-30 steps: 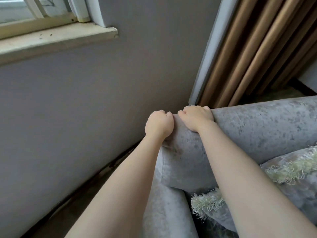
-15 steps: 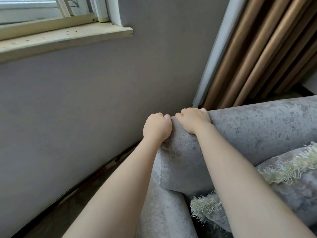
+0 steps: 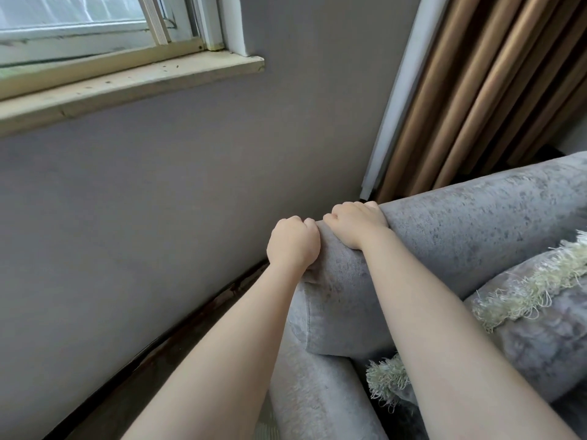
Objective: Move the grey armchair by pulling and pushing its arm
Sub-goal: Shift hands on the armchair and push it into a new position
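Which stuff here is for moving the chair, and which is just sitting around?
For the job: grey armchair arm; left hand and right hand, both gripping it.
Just lying about: fringed cushion in the chair, brown curtain, window sill.

Armchair [image 3: 476, 223] right of wall [image 3: 158, 201], seemingly apart

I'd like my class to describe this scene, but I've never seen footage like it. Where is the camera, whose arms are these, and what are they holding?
No machine here: a person wears a wide-angle camera on the head, so you look down along their bare forearms. The left hand and right hand sit side by side, fingers curled over the top of the grey armchair arm, gripping it. A fringed cushion lies in the chair, to the right. Left of the chair is a grey wall with a window sill; brown curtains hang beyond.
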Available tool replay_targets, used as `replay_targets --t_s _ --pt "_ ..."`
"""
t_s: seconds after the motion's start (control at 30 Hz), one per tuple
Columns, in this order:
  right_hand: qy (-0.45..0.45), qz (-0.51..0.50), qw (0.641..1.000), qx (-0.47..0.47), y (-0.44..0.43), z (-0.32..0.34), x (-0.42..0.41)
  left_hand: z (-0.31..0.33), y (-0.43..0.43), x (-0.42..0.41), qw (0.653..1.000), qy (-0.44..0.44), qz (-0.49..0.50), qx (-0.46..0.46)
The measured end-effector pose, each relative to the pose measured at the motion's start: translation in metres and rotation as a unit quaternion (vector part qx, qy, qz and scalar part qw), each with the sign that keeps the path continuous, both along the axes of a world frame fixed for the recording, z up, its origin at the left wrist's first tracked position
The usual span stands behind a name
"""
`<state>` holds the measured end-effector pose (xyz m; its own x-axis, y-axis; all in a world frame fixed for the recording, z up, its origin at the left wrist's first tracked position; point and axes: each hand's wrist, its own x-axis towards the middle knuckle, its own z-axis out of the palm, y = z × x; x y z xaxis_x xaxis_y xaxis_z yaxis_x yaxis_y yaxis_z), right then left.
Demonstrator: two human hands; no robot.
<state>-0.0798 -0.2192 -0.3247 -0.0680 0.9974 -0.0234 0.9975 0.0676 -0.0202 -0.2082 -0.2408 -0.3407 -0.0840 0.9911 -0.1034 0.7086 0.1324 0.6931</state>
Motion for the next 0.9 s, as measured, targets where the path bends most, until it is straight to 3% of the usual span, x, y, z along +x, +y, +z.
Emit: replay_targets --t_s 0.37,0.6,0.9 --pt "-0.007 -0.015 1.0 0.008 -0.005 -0.009 -0.027 -0.011 -0.005 -0.027 1.0 0.013 -0.011 0.003" --pt "-0.065 0.009 0.987 -0.149 0.021 -0.001 -0.037 -0.012 -0.003 -0.025 1.0 0.021 0.021 -0.006" --pt "0.007 0.045 0.998 -0.034 0.004 -0.012 -0.028 -0.003 -0.007 -0.02 0.998 0.005 0.057 -0.034"
